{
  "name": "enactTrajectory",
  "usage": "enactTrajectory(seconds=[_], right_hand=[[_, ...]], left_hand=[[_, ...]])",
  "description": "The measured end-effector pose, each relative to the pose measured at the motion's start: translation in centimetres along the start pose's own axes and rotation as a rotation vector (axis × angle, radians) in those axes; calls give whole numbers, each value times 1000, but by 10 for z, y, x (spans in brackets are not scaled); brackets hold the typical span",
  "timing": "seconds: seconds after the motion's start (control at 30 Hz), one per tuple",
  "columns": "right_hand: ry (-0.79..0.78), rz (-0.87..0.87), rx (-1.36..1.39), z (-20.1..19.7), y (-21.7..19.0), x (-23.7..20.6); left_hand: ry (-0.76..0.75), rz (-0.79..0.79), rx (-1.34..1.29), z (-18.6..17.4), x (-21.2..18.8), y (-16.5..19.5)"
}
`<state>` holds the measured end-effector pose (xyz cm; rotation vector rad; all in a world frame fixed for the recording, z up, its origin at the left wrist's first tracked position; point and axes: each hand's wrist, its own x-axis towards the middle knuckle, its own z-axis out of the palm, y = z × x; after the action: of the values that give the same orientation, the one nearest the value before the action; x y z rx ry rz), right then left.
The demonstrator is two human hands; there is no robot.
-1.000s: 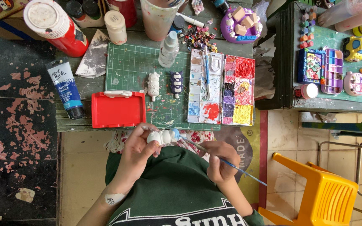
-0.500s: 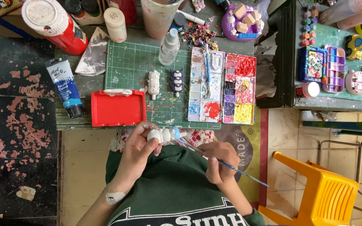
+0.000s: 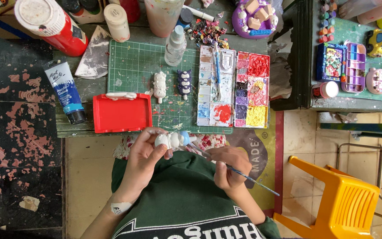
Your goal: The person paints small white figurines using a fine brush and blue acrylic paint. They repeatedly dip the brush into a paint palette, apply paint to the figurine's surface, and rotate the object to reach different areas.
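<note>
Over the lap, the left hand (image 3: 144, 155) keeps its fingers gripping the white figurine (image 3: 169, 140), while the right hand (image 3: 231, 170), fingers pinching the brush (image 3: 244, 175), has seemingly brought its tip onto the blue patch.

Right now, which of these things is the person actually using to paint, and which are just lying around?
In use:
- left hand holding the small white figurine with a blue end
- right hand holding the thin blue-handled paintbrush
- paint palette tray with coloured wells

Lying about:
- red flat plastic box
- blue paint tube
- yellow plastic stool
- clear squeeze bottle
</note>
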<state>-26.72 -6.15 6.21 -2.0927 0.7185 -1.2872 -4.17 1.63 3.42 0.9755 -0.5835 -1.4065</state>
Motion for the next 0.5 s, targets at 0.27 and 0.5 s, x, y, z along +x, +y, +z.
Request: enactTrajectory(seconds=[0.27, 0.5], right_hand=[[-3, 71, 61, 1, -1, -4], [174, 128, 119, -3, 0, -14]], left_hand=[[6, 10, -17, -2, -1, -1], [13, -48, 34, -6, -1, -4]])
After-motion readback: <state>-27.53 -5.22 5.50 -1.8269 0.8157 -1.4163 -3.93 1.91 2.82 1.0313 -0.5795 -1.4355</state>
